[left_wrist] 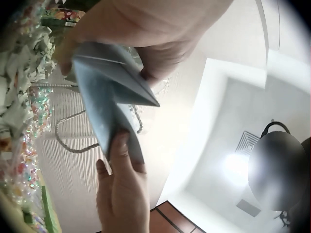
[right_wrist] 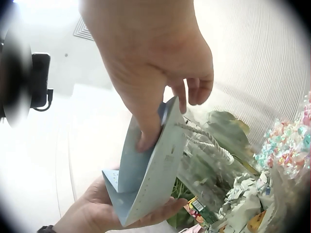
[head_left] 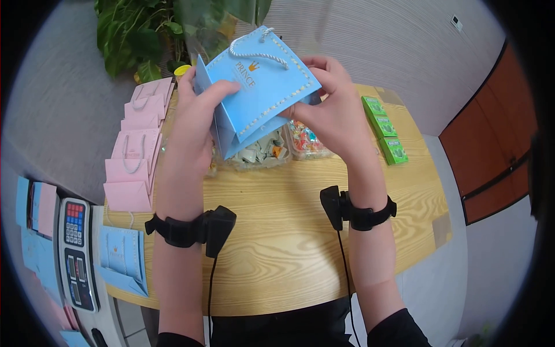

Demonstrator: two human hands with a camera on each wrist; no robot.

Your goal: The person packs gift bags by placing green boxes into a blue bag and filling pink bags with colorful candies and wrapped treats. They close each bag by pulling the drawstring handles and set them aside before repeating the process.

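Note:
A small blue paper bag printed "PRINCE" with a crown is held tilted above the table. My left hand grips its left side, thumb on the printed front. The right hand holds the opposite side; in the right wrist view that hand has its thumb between the panels of the bag, while the left hand supports it from below. Grey-white rope handles hang off the bag. The left wrist view shows the right thumb and fingers pinching the bag's edge.
Behind the bag stand clear tubs of wrapped sweets. Pink bags line the table's left side, a blue bag below them. Green boxes lie right. A scale and leafy plant are at left.

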